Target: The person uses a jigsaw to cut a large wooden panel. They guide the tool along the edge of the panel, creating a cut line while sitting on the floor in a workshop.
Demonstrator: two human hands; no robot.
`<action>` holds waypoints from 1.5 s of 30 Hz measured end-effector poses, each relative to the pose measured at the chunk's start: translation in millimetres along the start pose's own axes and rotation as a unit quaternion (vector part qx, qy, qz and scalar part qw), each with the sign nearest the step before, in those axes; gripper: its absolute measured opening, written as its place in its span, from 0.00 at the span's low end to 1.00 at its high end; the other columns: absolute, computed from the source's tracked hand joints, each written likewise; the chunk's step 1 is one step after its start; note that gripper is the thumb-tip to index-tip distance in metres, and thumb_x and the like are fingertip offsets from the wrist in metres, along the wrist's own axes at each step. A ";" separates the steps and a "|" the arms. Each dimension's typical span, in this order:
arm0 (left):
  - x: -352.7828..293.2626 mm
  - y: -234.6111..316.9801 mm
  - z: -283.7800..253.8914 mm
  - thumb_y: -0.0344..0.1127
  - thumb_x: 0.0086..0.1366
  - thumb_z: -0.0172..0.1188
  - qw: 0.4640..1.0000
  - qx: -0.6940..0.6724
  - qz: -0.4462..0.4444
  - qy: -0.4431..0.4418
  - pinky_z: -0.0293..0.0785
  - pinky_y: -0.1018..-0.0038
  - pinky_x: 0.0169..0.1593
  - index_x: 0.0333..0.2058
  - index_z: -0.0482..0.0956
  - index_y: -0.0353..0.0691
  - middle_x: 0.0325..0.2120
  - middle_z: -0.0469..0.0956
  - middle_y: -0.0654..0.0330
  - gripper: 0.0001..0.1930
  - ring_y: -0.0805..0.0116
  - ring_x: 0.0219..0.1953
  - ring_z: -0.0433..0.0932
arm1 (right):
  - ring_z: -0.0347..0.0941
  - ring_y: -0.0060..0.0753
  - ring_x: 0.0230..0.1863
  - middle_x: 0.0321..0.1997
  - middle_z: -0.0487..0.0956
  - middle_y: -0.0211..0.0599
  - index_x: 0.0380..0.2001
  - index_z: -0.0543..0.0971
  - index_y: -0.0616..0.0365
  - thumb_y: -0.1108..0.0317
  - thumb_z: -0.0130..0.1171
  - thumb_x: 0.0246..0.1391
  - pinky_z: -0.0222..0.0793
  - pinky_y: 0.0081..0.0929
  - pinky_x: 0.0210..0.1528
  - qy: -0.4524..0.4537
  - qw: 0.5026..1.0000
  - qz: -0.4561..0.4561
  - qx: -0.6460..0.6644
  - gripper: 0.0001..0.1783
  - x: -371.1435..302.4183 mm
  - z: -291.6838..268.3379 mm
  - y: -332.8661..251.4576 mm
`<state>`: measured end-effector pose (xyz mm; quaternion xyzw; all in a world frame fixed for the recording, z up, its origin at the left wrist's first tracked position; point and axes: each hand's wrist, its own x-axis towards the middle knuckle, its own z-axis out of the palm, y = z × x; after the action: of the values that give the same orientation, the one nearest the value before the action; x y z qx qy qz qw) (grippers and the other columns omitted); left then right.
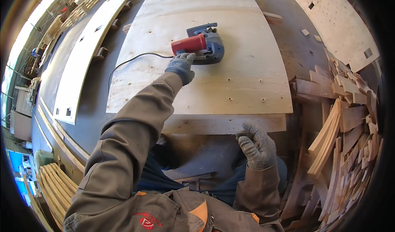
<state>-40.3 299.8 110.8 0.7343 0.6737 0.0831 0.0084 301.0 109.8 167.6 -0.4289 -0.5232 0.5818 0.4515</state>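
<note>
A red and grey power saw, apparently a jigsaw (197,44), lies on its side on a pale plywood sheet (164,96). My left hand (181,67), in a grey-blue glove, reaches out to it with the fingers closed over the rear of its handle, beside the cord. A black cord (135,57) runs from the saw over the sheet's left edge. My right hand (257,146), in a grey glove, is held near the sheet's front edge, thumb and fingers bent toward each other. A small dark bit shows at its fingertips, too small to name.
Beneath the sheet's front edge shows another pale board (222,123). Wood offcuts (349,125) are heaped at the right. Long cut panels lie to the left (88,55) and far right (341,22). Curved wooden strips (57,186) are stacked at the lower left.
</note>
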 end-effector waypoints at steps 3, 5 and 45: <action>25.3 -5.1 5.1 0.37 0.56 0.62 0.998 0.032 0.020 -0.041 0.63 0.61 0.69 0.62 0.70 0.41 0.60 0.72 0.49 0.32 0.49 0.65 0.67 | 0.77 0.22 0.39 0.43 0.83 0.40 0.57 0.75 0.68 0.72 0.65 0.59 0.76 0.20 0.45 -0.008 1.000 0.021 -0.003 0.24 0.1 -3.5 -7.5; 36.4 -2.5 13.5 0.34 0.59 0.57 0.995 0.080 0.027 -0.053 0.61 0.57 0.69 0.57 0.74 0.44 0.56 0.76 0.51 0.25 0.54 0.63 0.70 | 0.77 0.21 0.39 0.43 0.83 0.40 0.58 0.74 0.67 0.71 0.64 0.60 0.76 0.20 0.44 -0.008 0.998 0.045 0.033 0.24 -0.8 -4.4 -10.8; -237.0 75.2 -38.1 0.42 0.63 0.57 0.992 0.013 0.009 -0.128 0.46 0.36 0.70 0.58 0.76 0.50 0.49 0.82 0.59 0.23 0.61 0.53 0.80 | 0.77 0.50 0.51 0.53 0.79 0.43 0.55 0.75 0.50 0.53 0.67 0.58 0.76 0.56 0.55 0.076 0.810 0.332 0.478 0.26 40.2 125.9 171.0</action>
<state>10.3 54.3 131.5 0.7453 0.6611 -0.0198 0.0840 156.6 113.4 6.9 -0.3492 0.0314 0.8386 0.4170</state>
